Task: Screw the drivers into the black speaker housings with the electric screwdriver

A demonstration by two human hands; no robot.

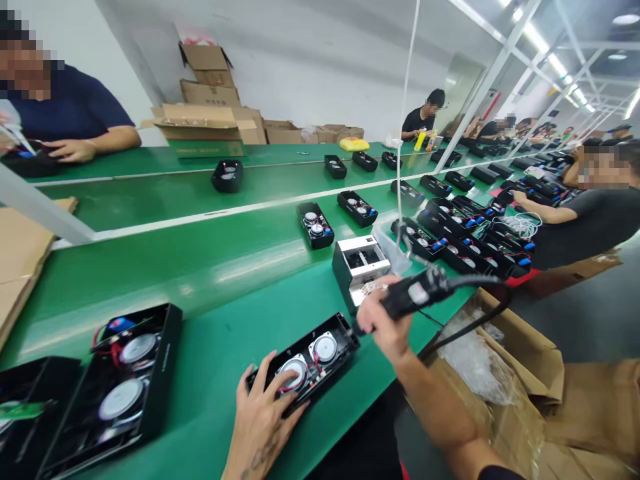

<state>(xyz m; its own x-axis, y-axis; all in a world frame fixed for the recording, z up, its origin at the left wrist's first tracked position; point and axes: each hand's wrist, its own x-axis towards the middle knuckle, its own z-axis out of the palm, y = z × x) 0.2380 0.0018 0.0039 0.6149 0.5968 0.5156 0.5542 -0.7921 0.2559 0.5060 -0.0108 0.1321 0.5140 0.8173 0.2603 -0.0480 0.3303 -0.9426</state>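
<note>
A black speaker housing [336,373] with two round speaker drivers lies on the green table at my front. My left hand [270,400] rests over its left end, fingers spread across the rim and one driver. In my right hand [387,323] is a black electric screwdriver [413,293], gripped near its tip end. The tool lies tilted, its tip pointing down-left at the housing's right end; whether it touches cannot be made out. A thick black cable leaves its back end. Just behind stands a metal-topped box-like screw feeder [361,267].
Larger-looking open speaker housings [163,373] stand at the left. More housings [315,225] sit along the green belt and pile up at right. A white pole [407,87] hangs above. Cardboard boxes with plastic bags [480,367] are at lower right. Co-workers [600,220] sit around the line.
</note>
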